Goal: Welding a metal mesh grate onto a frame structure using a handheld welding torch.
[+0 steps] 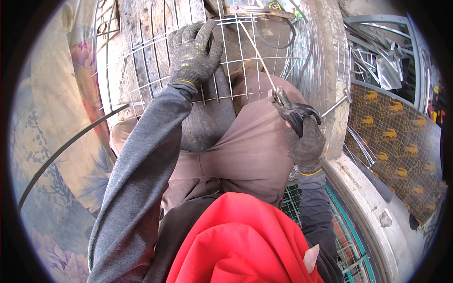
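One splayed left hand (196, 53) touches mesh (227, 61); right hand (306, 145) clenches clamp (296, 116)

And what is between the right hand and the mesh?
In the head view, the clamp in the right hand, and its rod, slanting over the trousers toward the mesh.

A dark brown sheet printed with yellow animal shapes (390, 134) lies beside a long, pale, rough concrete sill (369, 203). Above the sheet stand a grey metal frame (417, 61) and crumpled silvery metal scrap (390, 71). Just left of the sheet rests a steel hammer-shaped tool (337, 104); to its lower left is a teal wire grid (353, 234). Well left of it hangs or lies a beige floral cloth (52, 118), crossed by a curved black bar (66, 145).
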Tool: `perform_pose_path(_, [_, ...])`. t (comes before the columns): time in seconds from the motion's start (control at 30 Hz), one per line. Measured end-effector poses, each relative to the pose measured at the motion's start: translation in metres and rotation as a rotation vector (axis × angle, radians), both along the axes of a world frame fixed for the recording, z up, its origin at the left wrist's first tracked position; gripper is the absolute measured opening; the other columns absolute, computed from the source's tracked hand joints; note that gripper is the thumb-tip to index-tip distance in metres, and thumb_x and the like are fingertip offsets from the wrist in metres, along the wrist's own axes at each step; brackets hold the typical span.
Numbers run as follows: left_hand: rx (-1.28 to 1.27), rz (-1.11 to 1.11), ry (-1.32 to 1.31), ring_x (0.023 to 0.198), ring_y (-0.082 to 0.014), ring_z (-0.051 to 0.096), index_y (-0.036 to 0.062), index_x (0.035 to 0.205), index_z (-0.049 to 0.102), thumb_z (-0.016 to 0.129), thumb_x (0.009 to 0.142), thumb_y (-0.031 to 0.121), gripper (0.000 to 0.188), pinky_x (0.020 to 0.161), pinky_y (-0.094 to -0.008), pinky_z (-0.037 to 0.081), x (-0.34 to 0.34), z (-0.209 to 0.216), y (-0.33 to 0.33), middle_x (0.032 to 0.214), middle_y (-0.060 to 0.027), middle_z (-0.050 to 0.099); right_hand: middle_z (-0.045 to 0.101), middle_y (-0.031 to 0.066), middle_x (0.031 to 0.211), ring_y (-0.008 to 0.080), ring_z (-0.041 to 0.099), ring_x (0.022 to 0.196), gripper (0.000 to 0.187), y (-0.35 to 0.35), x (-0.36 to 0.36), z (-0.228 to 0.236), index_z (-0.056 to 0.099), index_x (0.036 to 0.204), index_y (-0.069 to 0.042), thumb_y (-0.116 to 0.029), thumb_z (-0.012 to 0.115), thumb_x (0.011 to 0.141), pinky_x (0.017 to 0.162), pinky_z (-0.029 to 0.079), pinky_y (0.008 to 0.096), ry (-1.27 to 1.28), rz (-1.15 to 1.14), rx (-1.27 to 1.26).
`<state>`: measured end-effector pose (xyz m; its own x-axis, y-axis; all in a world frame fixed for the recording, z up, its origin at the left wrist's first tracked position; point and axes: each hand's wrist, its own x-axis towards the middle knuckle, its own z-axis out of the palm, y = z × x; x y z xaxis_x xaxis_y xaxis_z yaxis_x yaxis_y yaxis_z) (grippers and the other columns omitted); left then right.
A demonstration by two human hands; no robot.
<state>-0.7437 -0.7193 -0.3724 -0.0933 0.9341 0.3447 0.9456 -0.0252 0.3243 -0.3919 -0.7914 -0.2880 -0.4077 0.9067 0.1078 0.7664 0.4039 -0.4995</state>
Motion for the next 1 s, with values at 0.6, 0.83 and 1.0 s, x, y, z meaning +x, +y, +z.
perform_pose_path(0.6, [0.029, 0.004, -0.009, 0.125, -0.0394, 0.053, 0.0154, 0.140, 0.060, 0.070, 0.090, 0.037, 0.056, 0.111, -0.0534, 0.037, 0.0000, -0.0008, -0.0006, 0.133, -0.0175, 0.061, 0.073, 0.0225, 0.100, 0.0405, 0.074, 0.087, 0.046, 0.0013, 0.0011, -0.0020, 0.069, 0.114, 0.004, -0.029, 0.084, 0.086, 0.078, 0.059, 0.0456, -0.039, 0.011, 0.041])
perform_pose_path(0.83, [0.036, 0.012, 0.016, 0.123, -0.0396, 0.054, 0.0158, 0.141, 0.060, 0.070, 0.090, 0.036, 0.056, 0.109, -0.0533, 0.038, -0.0015, -0.0042, -0.0013, 0.132, -0.0177, 0.062, 0.074, 0.0187, 0.093, 0.0387, 0.073, 0.079, 0.043, 0.0035, 0.0022, -0.0075, 0.069, 0.114, -0.003, -0.033, 0.082, 0.087, 0.070, 0.059, 0.0454, -0.028, 0.030, 0.141])
perform_pose_path(1.0, [0.040, 0.005, 0.013, 0.122, -0.0394, 0.055, 0.0165, 0.141, 0.061, 0.071, 0.090, 0.036, 0.055, 0.109, -0.0533, 0.039, -0.0013, -0.0043, -0.0007, 0.132, -0.0174, 0.062, 0.073, 0.0188, 0.092, 0.0382, 0.073, 0.078, 0.042, 0.0038, 0.0018, -0.0088, 0.069, 0.112, -0.002, -0.033, 0.082, 0.087, 0.069, 0.059, 0.0450, -0.017, 0.029, 0.166])
